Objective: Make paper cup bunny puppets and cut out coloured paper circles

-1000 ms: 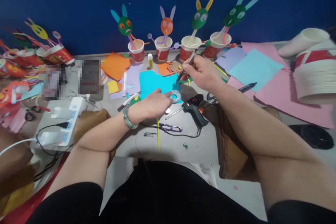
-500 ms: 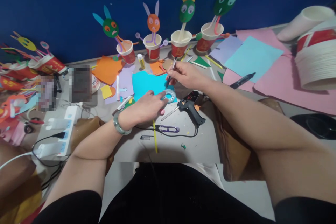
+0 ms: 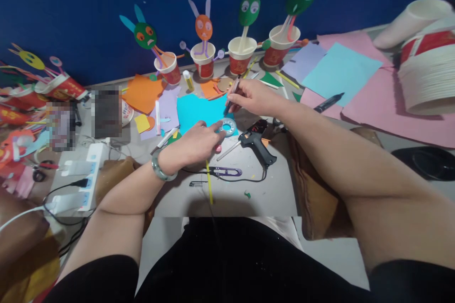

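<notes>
My left hand (image 3: 199,143), with a jade-coloured bangle at its wrist, holds a pale, see-through ring with dots round it (image 3: 227,127) down on a bright blue paper sheet (image 3: 199,108). Its index finger reaches onto the ring; the other fingers are partly hidden. In the closed fingers of my right hand (image 3: 253,97) is a dark marker pen (image 3: 233,93), tip down just above the ring. Right beside the ring lies a black hot glue gun (image 3: 259,147). Purple thread snips (image 3: 229,171) and a yellow strip (image 3: 209,184) are nearer to me.
Paper cups with rabbit-eared puppets (image 3: 204,62) line the blue wall. A glue stick (image 3: 188,80) and orange paper (image 3: 144,94) lie behind the sheet. A power strip (image 3: 93,175) is at left; pink paper (image 3: 394,109) and stacked cups (image 3: 426,75) are at right.
The view has shifted slightly. Both hands keep their places at the ring, and the marker pen stays in my right hand with its tip close to the ring.
</notes>
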Available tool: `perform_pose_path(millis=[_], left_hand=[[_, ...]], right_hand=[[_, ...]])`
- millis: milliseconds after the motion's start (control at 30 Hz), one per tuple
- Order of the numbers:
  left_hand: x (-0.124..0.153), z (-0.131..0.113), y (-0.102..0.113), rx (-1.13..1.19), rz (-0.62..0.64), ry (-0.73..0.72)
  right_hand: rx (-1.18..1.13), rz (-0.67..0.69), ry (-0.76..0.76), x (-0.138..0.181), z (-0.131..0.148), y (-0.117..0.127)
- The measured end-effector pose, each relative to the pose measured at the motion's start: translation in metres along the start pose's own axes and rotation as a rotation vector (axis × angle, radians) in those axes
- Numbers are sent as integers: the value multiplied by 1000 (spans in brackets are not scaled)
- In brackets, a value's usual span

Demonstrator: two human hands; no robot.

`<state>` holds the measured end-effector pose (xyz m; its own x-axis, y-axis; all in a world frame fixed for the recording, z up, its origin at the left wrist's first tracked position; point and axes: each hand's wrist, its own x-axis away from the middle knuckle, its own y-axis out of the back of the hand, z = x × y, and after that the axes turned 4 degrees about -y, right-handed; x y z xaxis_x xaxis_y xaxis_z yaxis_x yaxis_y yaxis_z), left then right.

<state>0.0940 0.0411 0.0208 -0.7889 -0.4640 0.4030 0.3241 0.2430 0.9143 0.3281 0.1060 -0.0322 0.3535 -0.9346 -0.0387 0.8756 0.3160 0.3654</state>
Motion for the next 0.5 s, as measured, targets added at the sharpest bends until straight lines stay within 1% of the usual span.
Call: perform_pose_path(millis=[133,267,433,500], left_hand=[[0,-1,1,10,15,14],[0,-1,2,20,3,19],[3,0,5,25,-5,4],[3,0,6,24,-3,-2]], right_hand=[[34,10,16,-2,-5,3],[31,-10,6,-1,-7,4],[-1,-21,-13,9,-9,4],[-6,-55,-14,16,-10,2]])
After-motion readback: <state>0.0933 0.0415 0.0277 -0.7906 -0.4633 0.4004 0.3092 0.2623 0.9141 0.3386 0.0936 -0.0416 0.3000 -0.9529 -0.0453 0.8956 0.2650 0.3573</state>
